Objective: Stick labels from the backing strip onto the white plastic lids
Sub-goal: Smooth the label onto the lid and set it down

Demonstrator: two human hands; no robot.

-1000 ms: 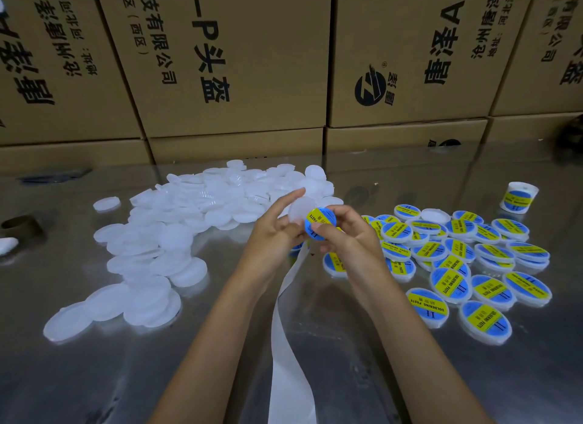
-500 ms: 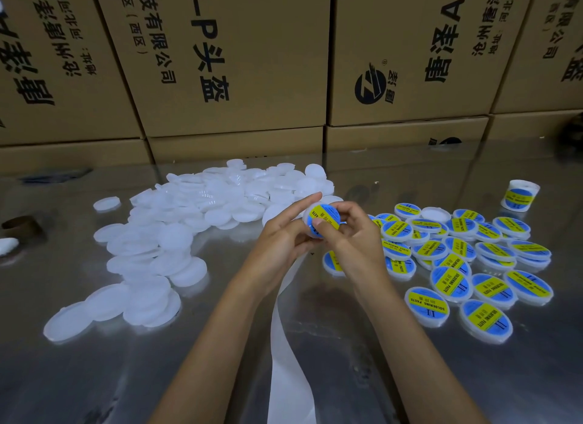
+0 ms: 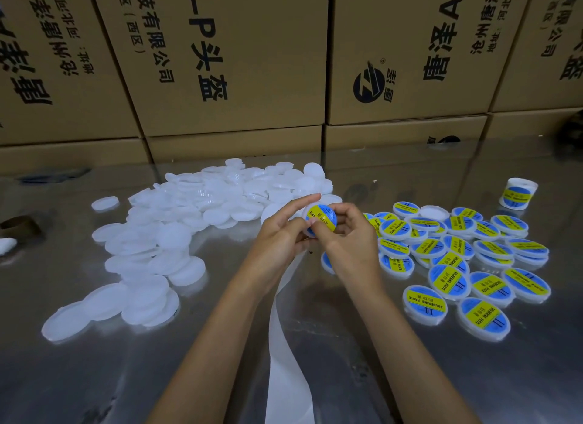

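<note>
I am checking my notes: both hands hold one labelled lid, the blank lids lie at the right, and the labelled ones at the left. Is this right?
Not quite: in the head view the blank lids lie left and the labelled ones right. Both hands, left and right, do hold one labelled lid.

Stacked cardboard boxes (image 3: 233, 60), brown tape roll (image 3: 19, 226), steel table (image 3: 79, 376)

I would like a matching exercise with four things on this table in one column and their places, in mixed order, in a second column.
1. heap of plain white plastic lids
2. group of blue-and-yellow labelled lids
3. white paper backing strip
4. brown cardboard boxes

A. behind the table
B. right of the hands
C. left of the hands
D. between the forearms

Pairs: 1-C, 2-B, 3-D, 4-A
</note>
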